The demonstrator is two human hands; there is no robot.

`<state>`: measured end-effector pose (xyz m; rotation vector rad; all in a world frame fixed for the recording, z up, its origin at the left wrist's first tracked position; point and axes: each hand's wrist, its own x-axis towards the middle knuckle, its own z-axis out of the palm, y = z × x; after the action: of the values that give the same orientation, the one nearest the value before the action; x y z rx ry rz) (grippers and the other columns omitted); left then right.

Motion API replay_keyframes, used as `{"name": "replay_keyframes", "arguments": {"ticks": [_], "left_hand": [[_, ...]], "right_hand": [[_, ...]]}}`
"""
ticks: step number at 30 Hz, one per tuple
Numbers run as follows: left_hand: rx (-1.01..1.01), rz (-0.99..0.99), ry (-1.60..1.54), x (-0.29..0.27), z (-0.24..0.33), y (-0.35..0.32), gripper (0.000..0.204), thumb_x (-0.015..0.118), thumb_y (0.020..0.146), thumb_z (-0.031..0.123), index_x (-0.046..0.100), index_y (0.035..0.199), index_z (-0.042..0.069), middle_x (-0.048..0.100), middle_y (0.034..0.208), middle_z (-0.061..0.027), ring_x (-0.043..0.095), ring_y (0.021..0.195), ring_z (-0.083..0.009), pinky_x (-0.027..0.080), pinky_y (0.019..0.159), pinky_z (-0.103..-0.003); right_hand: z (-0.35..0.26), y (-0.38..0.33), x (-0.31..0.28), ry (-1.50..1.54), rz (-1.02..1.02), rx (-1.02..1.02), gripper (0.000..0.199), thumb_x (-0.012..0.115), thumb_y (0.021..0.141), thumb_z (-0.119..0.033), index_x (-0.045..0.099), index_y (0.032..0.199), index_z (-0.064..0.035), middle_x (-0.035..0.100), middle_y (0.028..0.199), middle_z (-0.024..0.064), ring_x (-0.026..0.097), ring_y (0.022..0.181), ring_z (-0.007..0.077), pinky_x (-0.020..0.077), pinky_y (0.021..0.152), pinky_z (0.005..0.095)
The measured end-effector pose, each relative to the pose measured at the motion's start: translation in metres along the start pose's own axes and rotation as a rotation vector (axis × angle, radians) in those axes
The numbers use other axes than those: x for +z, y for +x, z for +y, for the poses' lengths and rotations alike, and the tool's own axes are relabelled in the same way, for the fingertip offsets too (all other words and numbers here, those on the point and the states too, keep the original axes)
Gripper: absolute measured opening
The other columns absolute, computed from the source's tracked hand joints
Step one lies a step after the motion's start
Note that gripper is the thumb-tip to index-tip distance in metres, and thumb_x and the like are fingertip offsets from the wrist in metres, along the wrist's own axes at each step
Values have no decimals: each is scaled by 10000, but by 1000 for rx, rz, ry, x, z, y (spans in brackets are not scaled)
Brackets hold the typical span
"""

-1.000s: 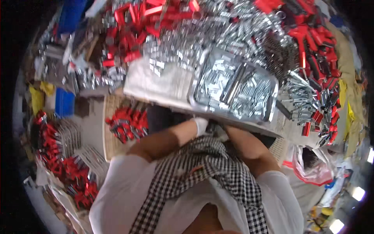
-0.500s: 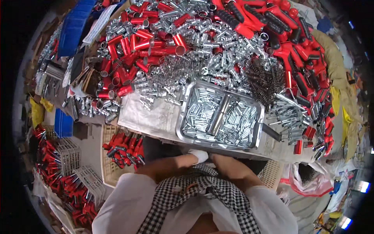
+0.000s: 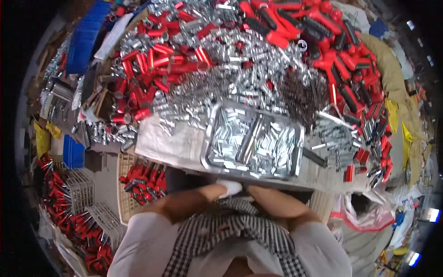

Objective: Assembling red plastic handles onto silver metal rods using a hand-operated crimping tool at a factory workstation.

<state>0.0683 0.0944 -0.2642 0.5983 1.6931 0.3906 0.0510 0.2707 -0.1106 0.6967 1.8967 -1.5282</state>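
My left hand (image 3: 229, 188), in what looks like a white glove, is close to my body just under the table's near edge. My right hand (image 3: 253, 189) is beside it, mostly hidden below the same edge. The fingers of both are out of sight, and whatever they may hold does not show. Just beyond them on the table is a rectangular metal tray (image 3: 206, 154) of short silver pins (image 3: 226, 138). A shiny metal bar (image 3: 249, 141) lies across its middle, splitting the pins into two heaps.
Red tubes (image 3: 184, 68), silver fittings (image 3: 240, 76), dark springs (image 3: 302, 94) and red-black handles (image 3: 341, 69) are heaped behind the tray. A dark bar (image 3: 314, 157) sticks out at its right. Below left, a cream crate (image 3: 125, 184) holds red-handled tools; a plastic bag (image 3: 369, 210) hangs right.
The whole view has shifted and blurred, so the tray and heaps appear slightly left and lower. Both hands stay close together at the table's edge; my right forearm has swung slightly.
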Motion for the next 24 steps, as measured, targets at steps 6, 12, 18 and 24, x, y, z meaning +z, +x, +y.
{"name": "replay_keyframes", "arguments": {"ticks": [6, 12, 18, 24], "left_hand": [[88, -3, 295, -20, 10, -11, 504, 441, 930, 363, 611, 1233, -2, 587, 1277, -229, 589, 1130, -365, 422, 1019, -393], [649, 77, -132, -36, 17, -92, 706, 608, 797, 687, 715, 1015, 24, 707, 920, -197, 690, 857, -300, 522, 813, -392], [449, 817, 382, -19, 41, -127, 563, 712, 718, 604, 706, 999, 117, 697, 935, -139, 682, 860, -304, 523, 785, -416], [638, 459, 674, -24, 28, -116, 289, 641, 752, 358, 704, 828, 86, 654, 697, -165, 655, 658, -348, 529, 607, -454]], "right_hand": [[12, -38, 3, 3, -65, 68, 474, 580, 932, -269, 512, 1337, -33, 688, 1011, 143, 664, 822, 205, 482, 927, 359], [32, -80, 28, 4, -135, 135, 480, 582, 931, -276, 511, 1339, -32, 688, 1029, 141, 665, 834, 196, 485, 925, 360], [79, -138, 38, 173, -107, -230, 551, 639, 885, -283, 502, 1367, -55, 632, 1235, 173, 633, 1083, 297, 518, 938, 386], [121, -155, 45, 122, -46, -269, 529, 680, 831, -184, 547, 1318, -28, 675, 1091, 159, 677, 907, 278, 560, 820, 390]]}}
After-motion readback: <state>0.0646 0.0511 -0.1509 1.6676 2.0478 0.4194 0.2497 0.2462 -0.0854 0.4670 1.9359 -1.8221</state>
